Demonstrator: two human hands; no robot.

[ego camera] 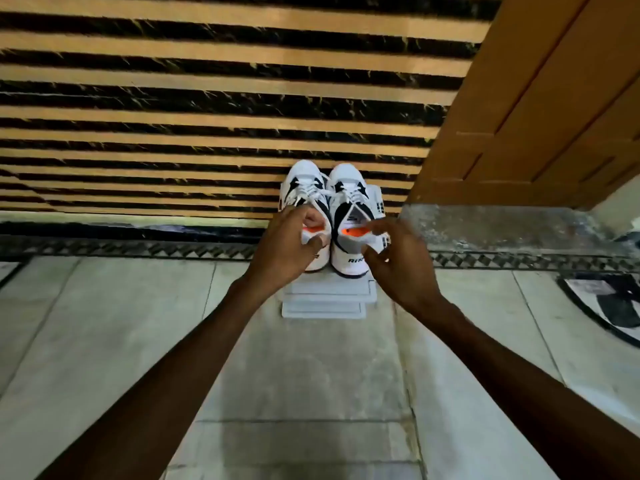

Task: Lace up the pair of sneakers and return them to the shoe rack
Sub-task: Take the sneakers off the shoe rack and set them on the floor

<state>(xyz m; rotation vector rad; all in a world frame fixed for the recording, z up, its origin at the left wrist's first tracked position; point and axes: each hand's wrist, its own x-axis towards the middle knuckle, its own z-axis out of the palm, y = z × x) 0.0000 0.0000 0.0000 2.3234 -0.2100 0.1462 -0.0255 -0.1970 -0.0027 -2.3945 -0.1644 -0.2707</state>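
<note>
White-and-black sneakers are sitting side by side on the top tier of a white shoe rack [325,308], toes against the striped wall [207,109]. The left hand [287,251] is curling around the left sneaker's [304,183] heel collar, pinching it. The right hand [398,261] is pinching the right sneaker's [348,188] heel collar.

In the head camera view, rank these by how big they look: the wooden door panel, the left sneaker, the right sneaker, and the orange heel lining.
1. Wooden door panel, largest by far.
2. Left sneaker and right sneaker: alike, both partly covered by a hand, so unranked.
3. Orange heel lining, smallest.
</note>
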